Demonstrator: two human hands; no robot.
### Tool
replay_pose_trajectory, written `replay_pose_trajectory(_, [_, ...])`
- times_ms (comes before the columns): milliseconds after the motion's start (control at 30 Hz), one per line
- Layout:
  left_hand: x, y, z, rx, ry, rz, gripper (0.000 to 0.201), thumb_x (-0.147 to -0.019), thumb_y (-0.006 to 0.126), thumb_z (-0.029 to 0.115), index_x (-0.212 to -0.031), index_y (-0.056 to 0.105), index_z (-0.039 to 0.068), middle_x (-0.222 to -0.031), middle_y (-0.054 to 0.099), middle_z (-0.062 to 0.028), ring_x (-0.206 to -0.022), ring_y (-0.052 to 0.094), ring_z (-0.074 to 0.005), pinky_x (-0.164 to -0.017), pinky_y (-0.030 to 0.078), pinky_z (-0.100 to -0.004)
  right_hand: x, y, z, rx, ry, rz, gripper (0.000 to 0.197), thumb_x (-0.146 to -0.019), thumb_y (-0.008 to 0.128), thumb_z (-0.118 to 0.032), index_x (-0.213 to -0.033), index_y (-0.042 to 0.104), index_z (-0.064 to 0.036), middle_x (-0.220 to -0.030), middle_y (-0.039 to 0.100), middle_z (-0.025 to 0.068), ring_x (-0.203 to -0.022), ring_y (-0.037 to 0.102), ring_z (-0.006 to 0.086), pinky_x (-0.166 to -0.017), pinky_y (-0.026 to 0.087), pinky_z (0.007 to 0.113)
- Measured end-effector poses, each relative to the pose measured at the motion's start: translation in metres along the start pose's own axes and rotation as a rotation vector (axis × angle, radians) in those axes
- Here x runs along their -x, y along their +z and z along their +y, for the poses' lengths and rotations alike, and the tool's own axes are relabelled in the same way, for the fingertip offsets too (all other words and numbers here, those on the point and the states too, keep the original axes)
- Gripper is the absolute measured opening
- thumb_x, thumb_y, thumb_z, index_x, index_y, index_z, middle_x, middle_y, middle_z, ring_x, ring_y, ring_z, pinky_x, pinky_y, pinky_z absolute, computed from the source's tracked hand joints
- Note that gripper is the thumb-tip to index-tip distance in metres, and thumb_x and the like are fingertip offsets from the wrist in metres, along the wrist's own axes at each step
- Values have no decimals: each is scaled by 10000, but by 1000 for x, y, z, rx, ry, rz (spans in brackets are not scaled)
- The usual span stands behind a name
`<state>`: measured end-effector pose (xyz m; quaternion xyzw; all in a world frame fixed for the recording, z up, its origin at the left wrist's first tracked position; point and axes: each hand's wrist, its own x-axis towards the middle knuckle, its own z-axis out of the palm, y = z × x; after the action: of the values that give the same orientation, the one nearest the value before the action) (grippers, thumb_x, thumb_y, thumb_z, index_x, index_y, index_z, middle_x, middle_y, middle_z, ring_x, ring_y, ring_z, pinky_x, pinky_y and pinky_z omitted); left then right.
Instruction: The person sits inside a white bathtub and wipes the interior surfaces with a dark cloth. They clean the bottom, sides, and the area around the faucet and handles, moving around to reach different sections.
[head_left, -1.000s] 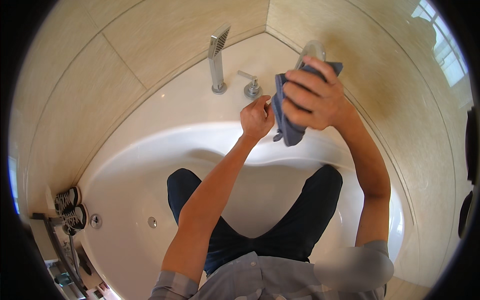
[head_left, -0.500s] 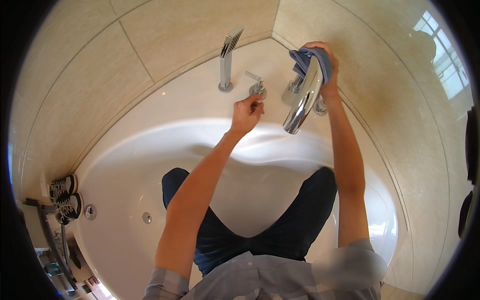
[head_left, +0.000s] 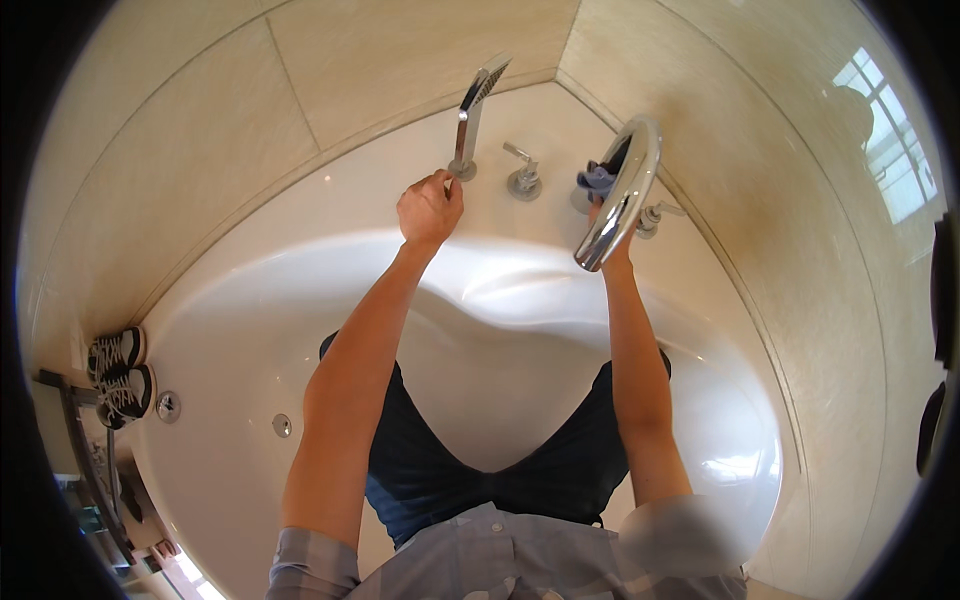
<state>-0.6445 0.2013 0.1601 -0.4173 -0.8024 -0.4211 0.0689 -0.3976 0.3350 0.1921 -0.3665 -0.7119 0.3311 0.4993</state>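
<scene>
A curved chrome bath spout [head_left: 645,165] rises from the white tub's deck. Behind it, partly hidden by its arc, my right hand [head_left: 621,246] grips a bunched blue-grey cloth [head_left: 596,180] at the lower stem. The spout covers most of that hand's fingers. My left hand [head_left: 431,208] is curled into a loose fist beside the foot of the chrome hand shower [head_left: 467,130], with nothing showing in it. Whether it touches the shower's base I cannot tell. Between the shower and the spout stands a chrome lever tap [head_left: 524,180].
A second lever tap [head_left: 650,218] sits right of the spout. I am inside the corner bathtub [head_left: 230,300], between beige tiled walls [head_left: 170,140]. A drain [head_left: 283,426] and a round overflow fitting [head_left: 168,406] are at left. Black-and-white shoes [head_left: 122,375] stand beyond the rim.
My right hand has brought the cloth from the top of the spout down behind it to the stem. My left hand has shifted left, from the lever tap to the hand shower's base.
</scene>
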Motion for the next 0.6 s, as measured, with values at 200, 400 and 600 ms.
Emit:
replay_pose_trajectory(200, [7, 4, 7, 43, 22, -20, 156, -885, 693, 220, -953, 736, 87, -796, 728, -98, -734, 701, -331, -675, 554, -460, 76, 22, -15, 130, -333, 230, 427, -794, 562, 68, -1213, 635, 27, -957, 734, 165, -930, 720, 284, -870, 540, 369])
replay_pose_trajectory(400, [4, 3, 4, 43, 40, -7, 161, -876, 698, 217, -952, 732, 79, -817, 731, -100, -732, 698, -330, -668, 552, -460, 17, 60, -35, 23, 165, 116, 548, -793, 752, -52, -1296, 550, 35, -1201, 648, 270, -1114, 638, 405, -992, 482, 417])
replay_pose_trajectory(600, [5, 2, 5, 45, 48, -6, 159, -866, 701, 221, -947, 736, 88, -804, 722, -91, -705, 693, -331, -653, 555, -465, 2, 77, -39, 312, 2, -198, 812, -776, 855, -268, -1421, 461, 29, -1222, 628, 269, -1107, 623, 429, -971, 487, 441])
